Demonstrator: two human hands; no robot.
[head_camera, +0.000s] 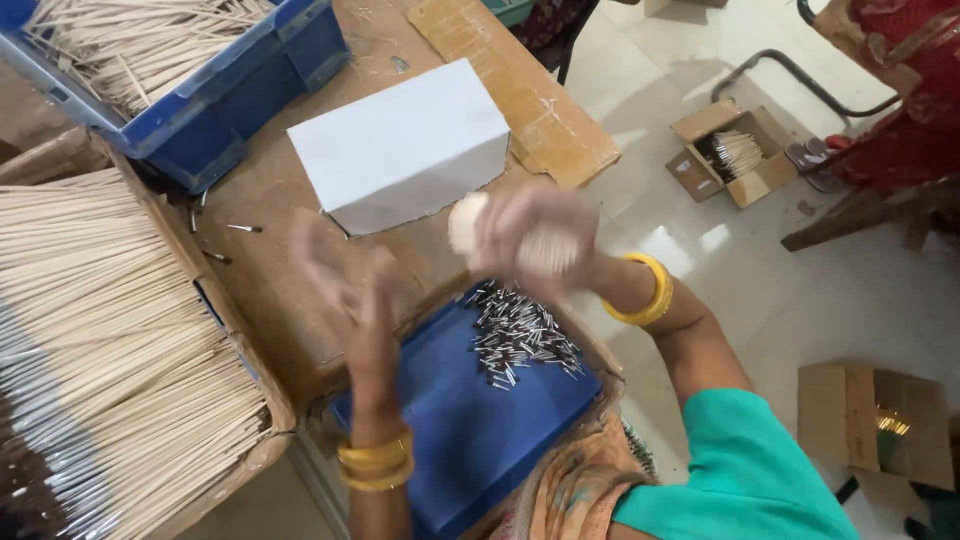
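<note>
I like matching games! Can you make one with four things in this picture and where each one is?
Things:
1. white box
2. small metal pins
3. blue crate
4. open cardboard box

Places:
A. on the tiled floor
B. top left, full of pale sticks
C. on the blue sheet in front of the person
D. middle of the wooden table

Pairs: 1-D, 2-C, 3-B, 4-A

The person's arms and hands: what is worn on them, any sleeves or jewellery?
Both hands are bare, with no gloves. The left hand has stacked yellow-gold bangles round its wrist and a bare forearm. The right hand has one thick yellow bangle at the wrist, and a short teal fabric sleeve covers the upper arm. Both hands are motion-blurred, so rings cannot be made out.
</note>
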